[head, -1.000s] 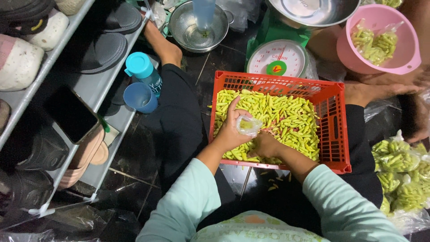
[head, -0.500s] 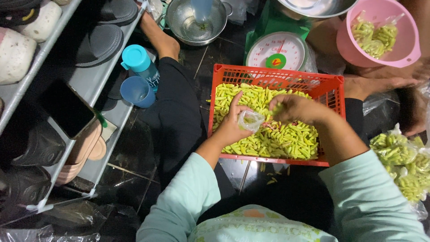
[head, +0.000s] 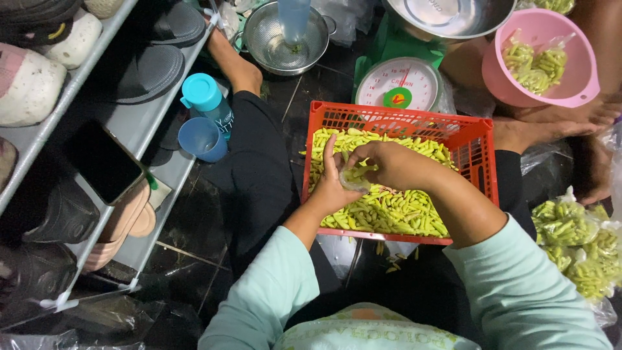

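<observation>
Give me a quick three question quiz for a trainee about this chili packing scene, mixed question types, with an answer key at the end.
1. True or false: the red crate of green chilies sits just in front of the weighing scale.
2. Multiple choice: the left hand holds what over the crate? A) a knife B) a small clear plastic bag C) a spoon
3. Short answer: what colour is the bowl that holds filled chili bags?

Key
1. True
2. B; the right hand is at the bag's mouth, pushing chilies in.
3. Pink
</observation>
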